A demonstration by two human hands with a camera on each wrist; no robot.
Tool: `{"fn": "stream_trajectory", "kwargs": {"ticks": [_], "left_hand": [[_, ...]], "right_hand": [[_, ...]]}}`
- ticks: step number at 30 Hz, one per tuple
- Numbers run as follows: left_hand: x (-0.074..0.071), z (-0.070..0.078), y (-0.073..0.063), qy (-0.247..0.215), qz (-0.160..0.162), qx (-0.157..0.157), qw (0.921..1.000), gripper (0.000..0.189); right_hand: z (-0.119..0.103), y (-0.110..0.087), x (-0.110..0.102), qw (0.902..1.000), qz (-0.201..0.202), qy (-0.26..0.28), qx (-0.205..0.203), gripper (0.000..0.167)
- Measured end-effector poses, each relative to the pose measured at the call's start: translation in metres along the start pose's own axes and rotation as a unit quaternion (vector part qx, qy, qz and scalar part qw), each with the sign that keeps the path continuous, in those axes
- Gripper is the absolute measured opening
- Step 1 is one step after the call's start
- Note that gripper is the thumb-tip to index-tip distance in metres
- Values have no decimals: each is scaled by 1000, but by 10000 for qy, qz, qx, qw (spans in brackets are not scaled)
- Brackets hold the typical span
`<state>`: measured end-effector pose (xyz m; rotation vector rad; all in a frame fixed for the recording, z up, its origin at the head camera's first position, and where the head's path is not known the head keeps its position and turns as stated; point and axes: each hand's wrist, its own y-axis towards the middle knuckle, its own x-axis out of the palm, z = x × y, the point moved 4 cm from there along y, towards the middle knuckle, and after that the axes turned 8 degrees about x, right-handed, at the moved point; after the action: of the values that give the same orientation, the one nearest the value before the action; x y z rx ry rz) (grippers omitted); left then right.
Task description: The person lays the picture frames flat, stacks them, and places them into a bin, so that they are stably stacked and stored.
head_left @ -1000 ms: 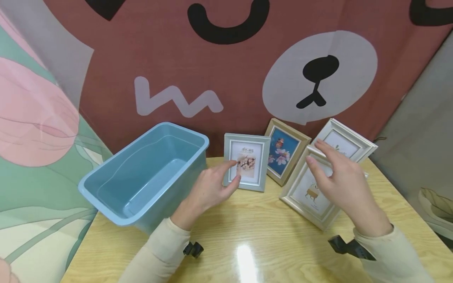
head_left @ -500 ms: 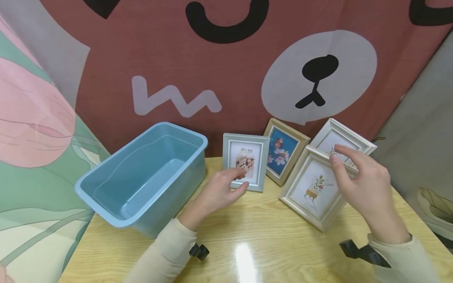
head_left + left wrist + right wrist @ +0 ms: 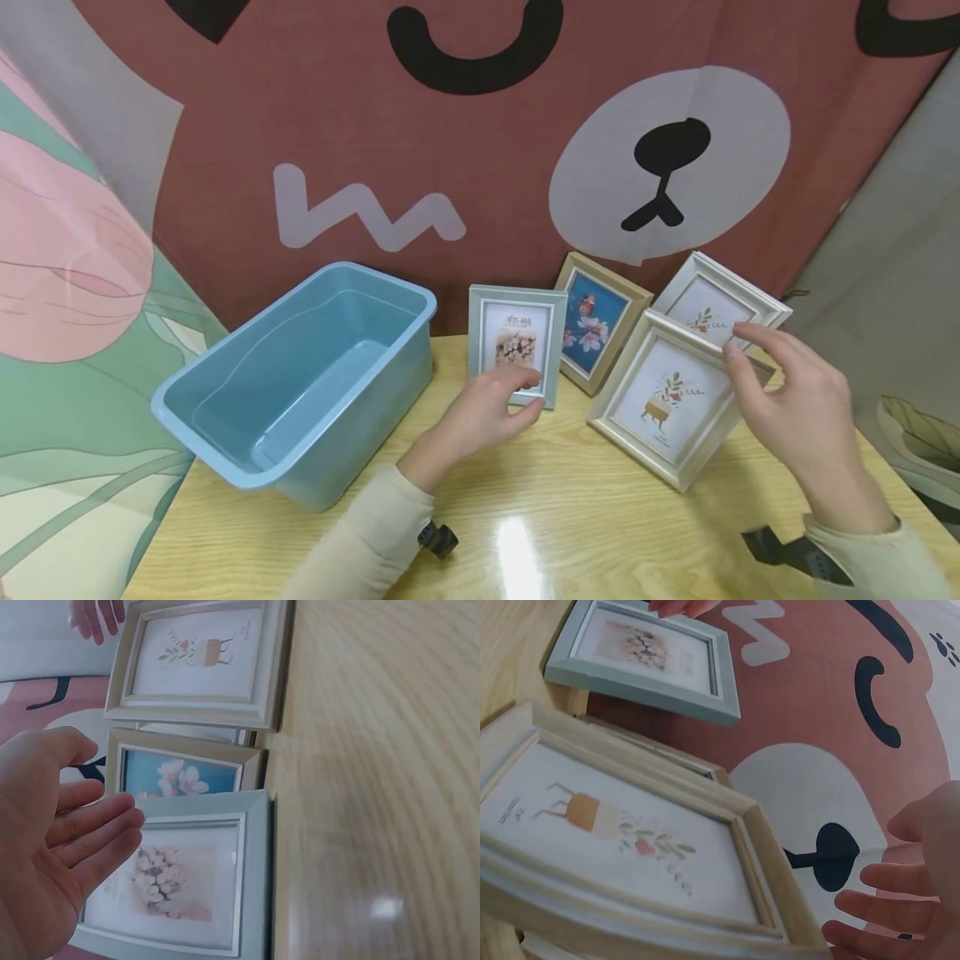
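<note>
Hovering with the left hand (image 3: 480, 417) just in front of the lower half of the grey-blue frame (image 3: 515, 327), standing on the wooden table (image 3: 465, 533) between the blue bin (image 3: 360, 437) and the brown frame (image 3: 597, 317). Reaching with the right hand (image 3: 798, 408) close to the upper right edge of the beige frame (image 3: 663, 404), tilted in front of the white frame (image 3: 701, 302). Hard to tell from these angles whether touching the grey-blue frame or the beige frame. Stretching forward over the table in cream sleeves (image 3: 367, 529), with relaxed, slightly bent fingers on both sides, gripping nothing.
</note>
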<state>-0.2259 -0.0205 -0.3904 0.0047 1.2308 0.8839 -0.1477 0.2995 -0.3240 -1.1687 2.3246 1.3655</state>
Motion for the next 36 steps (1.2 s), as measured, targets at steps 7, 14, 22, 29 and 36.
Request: {"fn": "stream_trajectory", "kwargs": {"ticks": [7, 14, 22, 29, 36], "left_hand": [[16, 1, 6, 83, -162, 247, 9995, 30], [31, 3, 13, -70, -343, 193, 9992, 29], [49, 4, 19, -291, -782, -76, 9965, 31], [62, 4, 22, -497, -987, -312, 9934, 35], [77, 8, 31, -493, -1012, -415, 9928, 36]], "right_hand": [[11, -4, -4, 9997, 9, -61, 216, 32], [22, -8, -7, 9974, -204, -224, 647, 38], [35, -13, -11, 9939, -405, -250, 994, 41], [44, -18, -11, 9921, -356, -14, 1205, 41], [51, -23, -12, 9882, -504, 99, 1442, 44]]}}
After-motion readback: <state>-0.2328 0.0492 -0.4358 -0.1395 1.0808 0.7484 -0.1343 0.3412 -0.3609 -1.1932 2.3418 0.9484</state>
